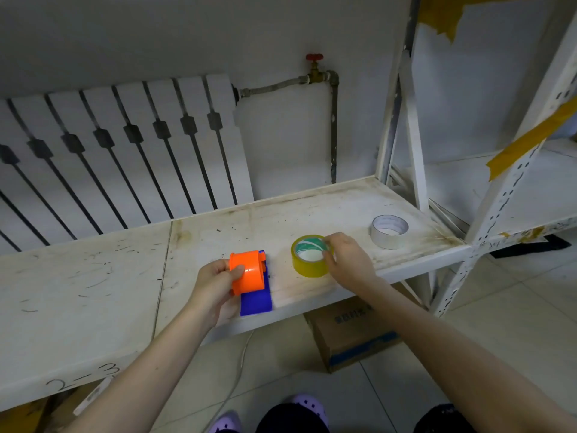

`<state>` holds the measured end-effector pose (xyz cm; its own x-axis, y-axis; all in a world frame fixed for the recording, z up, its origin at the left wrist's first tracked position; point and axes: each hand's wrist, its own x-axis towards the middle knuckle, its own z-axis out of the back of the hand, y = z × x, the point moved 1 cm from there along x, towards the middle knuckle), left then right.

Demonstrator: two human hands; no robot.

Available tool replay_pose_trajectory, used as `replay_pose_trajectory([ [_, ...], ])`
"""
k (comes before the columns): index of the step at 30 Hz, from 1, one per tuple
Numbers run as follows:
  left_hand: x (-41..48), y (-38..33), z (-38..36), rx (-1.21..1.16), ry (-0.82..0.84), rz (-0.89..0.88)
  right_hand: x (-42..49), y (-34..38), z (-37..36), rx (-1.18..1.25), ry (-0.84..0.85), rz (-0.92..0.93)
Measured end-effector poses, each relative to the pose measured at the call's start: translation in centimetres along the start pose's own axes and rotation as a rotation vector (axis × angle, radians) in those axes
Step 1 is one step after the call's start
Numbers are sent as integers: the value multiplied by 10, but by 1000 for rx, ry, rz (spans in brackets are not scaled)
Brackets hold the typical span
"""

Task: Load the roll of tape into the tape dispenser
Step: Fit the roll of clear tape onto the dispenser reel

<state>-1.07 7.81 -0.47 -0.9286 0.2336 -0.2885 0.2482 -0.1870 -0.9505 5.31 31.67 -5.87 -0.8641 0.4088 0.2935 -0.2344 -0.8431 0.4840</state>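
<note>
The tape dispenser (251, 281) sat on the shelf (93, 292) near its front edge, with the left hand (215, 284) against its left side. Just right of it lay the roll of tape (309, 256) flat on the shelf, the right hand (346, 256) touching its right rim. A 2nd tape roll (389, 231) lay farther right and back. A radiator (125, 145) stood behind the shelf; a cardboard box (349, 335) sat on the floor beneath.

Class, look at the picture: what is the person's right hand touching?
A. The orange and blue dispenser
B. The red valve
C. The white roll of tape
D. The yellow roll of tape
D: the right hand rests its fingers on the rim of the yellow roll, while the left hand holds the dispenser.
</note>
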Motion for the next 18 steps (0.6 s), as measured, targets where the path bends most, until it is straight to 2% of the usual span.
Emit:
replay_pose_trajectory([
  [3, 2, 1, 4, 68, -18, 17, 0, 21, -16, -166, 98, 103],
  [5, 2, 1, 5, 61, -25, 19, 2, 27, -26, -244, 161, 90],
  [10, 1, 0, 5, -41, -21, 31, 2, 33, -32, -141, 125, -24],
  [13, 1, 0, 10, -72, -4, 21, -2, 39, -21, 139, 22, -90],
  [18, -5, -4, 15, -94, -5, -72, -13, 66, -5, 853, -27, -237],
])
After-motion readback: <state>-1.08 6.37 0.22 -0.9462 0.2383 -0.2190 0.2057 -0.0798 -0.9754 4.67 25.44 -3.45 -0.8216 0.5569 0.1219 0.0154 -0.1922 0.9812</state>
